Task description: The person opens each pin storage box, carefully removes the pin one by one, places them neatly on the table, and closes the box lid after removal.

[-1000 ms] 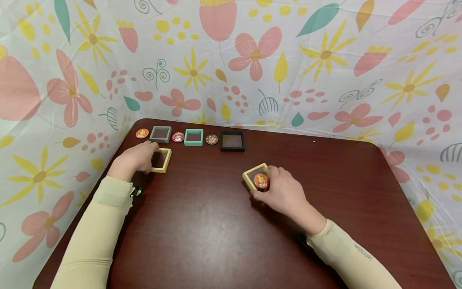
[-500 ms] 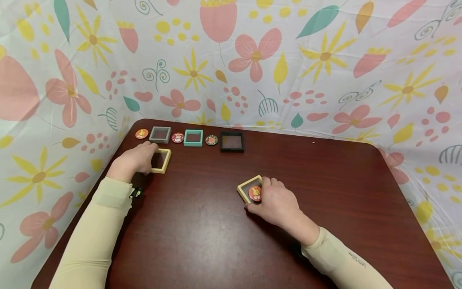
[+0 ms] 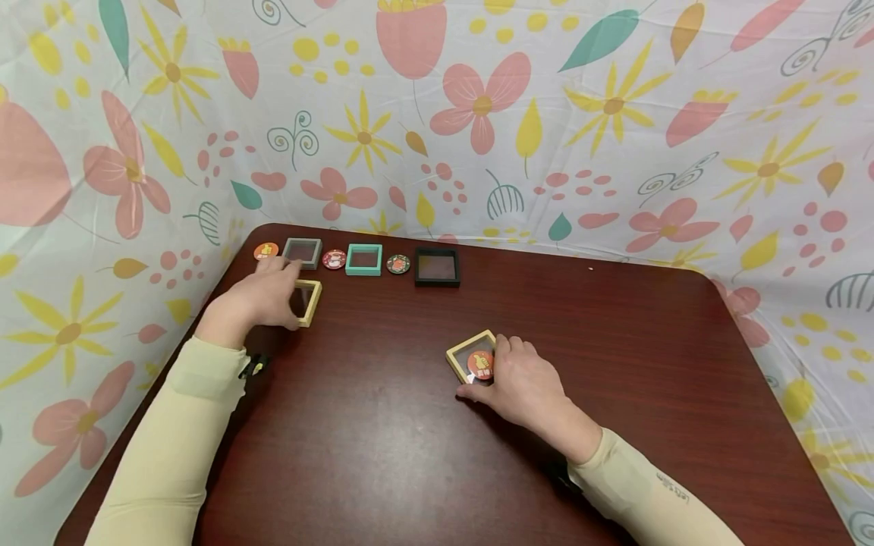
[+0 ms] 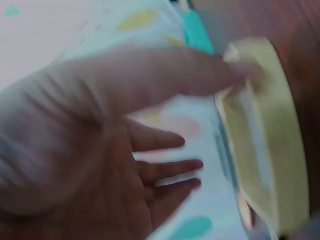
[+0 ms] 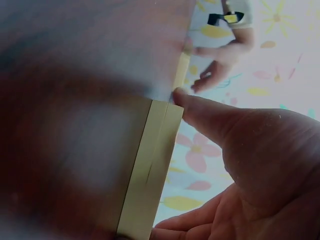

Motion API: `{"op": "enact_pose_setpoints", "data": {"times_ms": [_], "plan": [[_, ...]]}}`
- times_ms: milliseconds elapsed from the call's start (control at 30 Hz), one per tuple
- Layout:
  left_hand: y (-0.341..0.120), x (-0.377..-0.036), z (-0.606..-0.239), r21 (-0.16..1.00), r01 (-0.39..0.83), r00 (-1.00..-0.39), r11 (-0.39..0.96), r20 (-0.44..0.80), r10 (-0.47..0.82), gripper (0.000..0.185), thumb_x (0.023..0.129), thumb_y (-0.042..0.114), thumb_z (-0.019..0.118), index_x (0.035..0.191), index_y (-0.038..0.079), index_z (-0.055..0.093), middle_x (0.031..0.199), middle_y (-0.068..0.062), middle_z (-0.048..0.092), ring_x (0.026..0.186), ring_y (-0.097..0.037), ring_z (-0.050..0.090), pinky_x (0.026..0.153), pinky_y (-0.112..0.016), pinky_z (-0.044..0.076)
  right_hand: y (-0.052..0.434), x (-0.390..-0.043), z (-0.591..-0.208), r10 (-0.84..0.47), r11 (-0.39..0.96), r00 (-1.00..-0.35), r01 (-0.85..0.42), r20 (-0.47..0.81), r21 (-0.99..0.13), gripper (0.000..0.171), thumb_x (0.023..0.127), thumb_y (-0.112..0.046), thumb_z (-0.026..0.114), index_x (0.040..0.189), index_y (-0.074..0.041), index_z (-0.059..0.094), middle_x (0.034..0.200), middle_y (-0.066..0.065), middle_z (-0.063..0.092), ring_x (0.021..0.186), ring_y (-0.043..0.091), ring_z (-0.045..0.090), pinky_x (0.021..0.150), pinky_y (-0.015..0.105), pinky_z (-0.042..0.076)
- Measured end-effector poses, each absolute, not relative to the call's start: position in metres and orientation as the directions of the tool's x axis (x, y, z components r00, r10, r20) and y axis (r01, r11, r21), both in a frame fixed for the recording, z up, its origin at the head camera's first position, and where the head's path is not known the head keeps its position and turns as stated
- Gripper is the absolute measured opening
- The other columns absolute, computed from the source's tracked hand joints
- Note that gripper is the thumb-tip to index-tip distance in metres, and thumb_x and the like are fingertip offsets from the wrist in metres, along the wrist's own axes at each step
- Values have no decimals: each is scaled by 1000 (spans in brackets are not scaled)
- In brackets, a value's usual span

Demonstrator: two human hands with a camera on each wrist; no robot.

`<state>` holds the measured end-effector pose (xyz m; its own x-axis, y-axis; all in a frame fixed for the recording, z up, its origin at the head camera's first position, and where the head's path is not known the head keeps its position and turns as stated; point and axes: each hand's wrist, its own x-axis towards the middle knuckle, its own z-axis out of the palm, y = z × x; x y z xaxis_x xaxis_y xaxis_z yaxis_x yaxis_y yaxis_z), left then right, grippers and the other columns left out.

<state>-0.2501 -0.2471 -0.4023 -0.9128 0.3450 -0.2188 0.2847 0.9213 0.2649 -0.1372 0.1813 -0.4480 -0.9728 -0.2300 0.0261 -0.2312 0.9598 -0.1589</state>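
Observation:
My right hand (image 3: 529, 390) grips a yellow-rimmed display frame (image 3: 469, 340) by its right side, thumb and fingers at opposite edges. Behind its clear window is a round orange badge (image 3: 481, 365) with a thumbs-up. Whether this frame touches the table cannot be told. At the left, my left hand (image 3: 262, 296) is over a second yellow frame (image 3: 313, 305) lying on the table, its left part hidden by the hand. In the left wrist view the thumb (image 4: 215, 75) overlaps that frame's edge, while the other fingers (image 4: 172, 170) extend apart from it.
Along the back edge of the dark table (image 3: 614, 341) lie an orange badge (image 3: 266, 251), grey frame (image 3: 311, 254), red badge (image 3: 334, 259), teal frame (image 3: 364, 271), dark green badge (image 3: 398, 264) and black frame (image 3: 437, 282). A flowered curtain (image 3: 601, 220) hangs behind.
My right hand has brought its frame toward me and slightly left, then nearly stopped. My left hand's fingers have spread wider over the second frame, which stays in place.

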Motion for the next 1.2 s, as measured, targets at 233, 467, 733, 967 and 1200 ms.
{"op": "enact_pose_setpoints", "data": {"times_ms": [233,467,733,967,1200], "plan": [[-187,-231,-405,377,551,-781,745,-80,619,101,91,40,89,166,-7,42,161,-26,52,152,-40,44,120,-58,44,194,-144,-439,-261,929,-963,-232,-65,-287,87,89,-68,86,125,8,65,97,10,62,89,28,62,74,47,56],[-122,-213,-429,481,628,-673,612,-60,738,103,93,49,89,165,-7,42,140,-14,64,129,-26,59,109,-45,52,207,-154,-428,-292,895,-940,-202,-178,-399,73,97,-62,81,123,5,64,96,7,61,89,25,59,81,46,52],[-83,-198,-447,447,652,-639,613,-111,761,119,86,52,93,170,-6,32,163,-18,46,152,-31,44,119,-44,46,203,-150,-425,-363,829,-902,-198,-234,-522,68,99,-59,81,130,-2,61,98,4,63,85,19,60,76,41,51],[-73,-188,-451,431,672,-623,602,-110,775,129,79,58,99,170,-6,34,163,-16,46,150,-27,42,117,-40,48,198,-141,-421,-488,739,-835,-241,-253,-629,64,98,-49,85,135,-5,55,97,-2,71,80,12,68,73,37,56],[-67,-180,-451,312,724,-614,615,-115,781,117,83,54,96,166,-8,41,156,-17,50,142,-29,46,114,-37,50,194,-134,-417,-551,694,-787,-248,-277,-676,72,94,-45,91,142,-6,53,106,-2,72,85,13,70,74,34,57]]}}
